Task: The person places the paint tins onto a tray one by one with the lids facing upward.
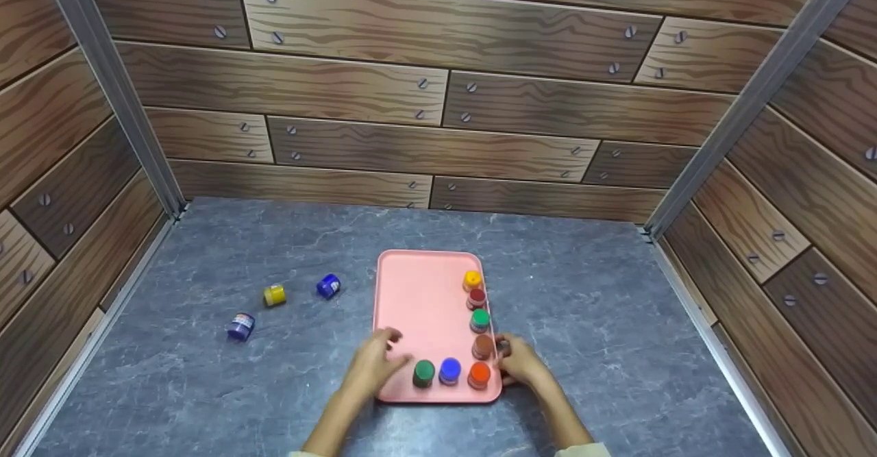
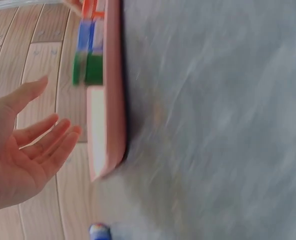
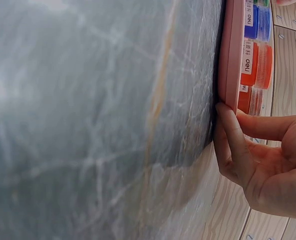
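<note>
A pink tray [image 1: 418,299] lies on the grey surface with several small paint jars in an L along its right and near sides. Among them are an orange-red jar [image 1: 479,375], a brown jar [image 1: 483,347], a blue jar [image 1: 450,371] and a dark green jar [image 1: 424,373]. My right hand [image 1: 519,362] pinches the tray's right rim near the brown jar; in the right wrist view its fingers [image 3: 231,132] reach the rim's underside. Over the tray's near left part, my left hand [image 1: 373,364] is spread with nothing in it, left of the dark green jar.
Left of the tray lie a blue jar [image 1: 329,286], a yellow jar [image 1: 275,295] and a purple jar [image 1: 240,327], tipped on their sides. Wood-patterned walls [image 1: 438,142] enclose the grey surface [image 1: 582,292] at the back and both sides.
</note>
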`<action>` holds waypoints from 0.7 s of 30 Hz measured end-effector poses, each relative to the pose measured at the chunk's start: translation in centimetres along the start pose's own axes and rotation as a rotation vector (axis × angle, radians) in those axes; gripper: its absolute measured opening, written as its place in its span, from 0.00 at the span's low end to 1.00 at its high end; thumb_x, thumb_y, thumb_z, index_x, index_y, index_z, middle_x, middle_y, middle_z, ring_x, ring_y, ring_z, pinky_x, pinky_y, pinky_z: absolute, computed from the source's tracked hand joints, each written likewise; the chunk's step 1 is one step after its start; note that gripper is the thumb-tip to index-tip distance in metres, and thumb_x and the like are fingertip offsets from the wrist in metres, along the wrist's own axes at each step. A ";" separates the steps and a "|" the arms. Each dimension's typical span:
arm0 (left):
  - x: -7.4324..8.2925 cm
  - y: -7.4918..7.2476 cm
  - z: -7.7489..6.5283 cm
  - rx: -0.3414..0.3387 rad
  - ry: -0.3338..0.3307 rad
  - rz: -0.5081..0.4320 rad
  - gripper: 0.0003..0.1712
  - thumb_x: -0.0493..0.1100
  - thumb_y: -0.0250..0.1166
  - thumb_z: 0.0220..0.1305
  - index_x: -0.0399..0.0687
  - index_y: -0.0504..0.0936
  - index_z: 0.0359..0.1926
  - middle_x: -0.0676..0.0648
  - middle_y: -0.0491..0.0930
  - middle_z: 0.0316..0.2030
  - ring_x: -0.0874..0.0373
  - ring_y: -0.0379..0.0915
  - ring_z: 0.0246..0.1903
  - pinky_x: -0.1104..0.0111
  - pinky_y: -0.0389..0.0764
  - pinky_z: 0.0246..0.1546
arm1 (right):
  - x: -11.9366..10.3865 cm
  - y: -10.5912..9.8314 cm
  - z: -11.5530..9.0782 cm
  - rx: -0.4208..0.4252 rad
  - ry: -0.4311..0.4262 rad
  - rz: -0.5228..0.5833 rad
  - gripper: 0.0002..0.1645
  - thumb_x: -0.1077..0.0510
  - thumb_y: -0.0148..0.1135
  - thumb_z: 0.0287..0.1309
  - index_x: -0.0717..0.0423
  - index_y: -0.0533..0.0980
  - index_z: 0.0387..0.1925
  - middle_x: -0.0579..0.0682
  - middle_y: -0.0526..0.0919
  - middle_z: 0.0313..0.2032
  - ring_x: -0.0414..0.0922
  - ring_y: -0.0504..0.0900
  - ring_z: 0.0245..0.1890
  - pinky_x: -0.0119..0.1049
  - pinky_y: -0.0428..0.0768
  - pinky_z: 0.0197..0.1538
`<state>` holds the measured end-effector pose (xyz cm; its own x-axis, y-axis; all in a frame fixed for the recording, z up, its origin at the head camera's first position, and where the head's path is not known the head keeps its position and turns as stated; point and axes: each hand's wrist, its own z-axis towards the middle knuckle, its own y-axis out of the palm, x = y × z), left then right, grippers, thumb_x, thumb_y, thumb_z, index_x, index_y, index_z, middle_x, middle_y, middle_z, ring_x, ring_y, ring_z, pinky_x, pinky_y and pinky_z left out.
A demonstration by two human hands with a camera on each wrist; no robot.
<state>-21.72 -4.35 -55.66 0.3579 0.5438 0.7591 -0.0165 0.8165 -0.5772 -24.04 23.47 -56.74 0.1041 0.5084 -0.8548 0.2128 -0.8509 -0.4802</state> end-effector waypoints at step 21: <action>-5.2 -12.7 2.2 0.252 -0.227 0.231 0.15 0.32 0.64 0.50 0.26 0.75 0.39 0.32 0.76 0.36 0.38 0.72 0.39 0.52 0.71 0.43 | 0.1 0.0 0.1 -0.002 0.012 0.006 0.29 0.79 0.45 0.38 0.72 0.67 0.49 0.54 0.70 0.24 0.44 0.73 0.19 0.38 0.79 0.19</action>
<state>-25.40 -17.10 -51.58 0.1033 0.7245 0.6815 -0.3104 0.6745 -0.6699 -24.14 23.49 -56.81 0.1169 0.5044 -0.8555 0.2142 -0.8539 -0.4743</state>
